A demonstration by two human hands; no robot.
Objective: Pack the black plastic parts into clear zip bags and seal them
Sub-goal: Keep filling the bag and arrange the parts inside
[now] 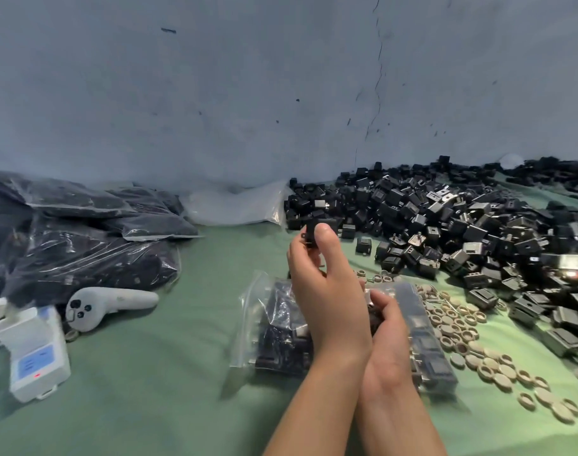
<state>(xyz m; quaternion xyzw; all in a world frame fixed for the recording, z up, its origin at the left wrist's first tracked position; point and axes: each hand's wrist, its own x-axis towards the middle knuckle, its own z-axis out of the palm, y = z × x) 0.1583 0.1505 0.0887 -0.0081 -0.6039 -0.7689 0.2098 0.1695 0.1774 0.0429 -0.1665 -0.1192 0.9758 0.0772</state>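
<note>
A clear zip bag [274,327] partly filled with black plastic parts lies on the green cloth [156,373] in front of me. My left hand [323,284] is raised over it and pinches one black plastic part [310,233] between thumb and fingers. My right hand [388,327] is lower, just right of the left wrist, fingers curled on the bag's top. A large loose pile of black parts [452,225] spreads across the right side up to the wall.
Several filled, dark bags [73,245] are heaped at the left, with a stack of empty clear bags [235,205] against the wall. A white controller [110,304] and a white box [34,353] lie at the left. Beige round caps [465,327] are scattered to the right of the bag.
</note>
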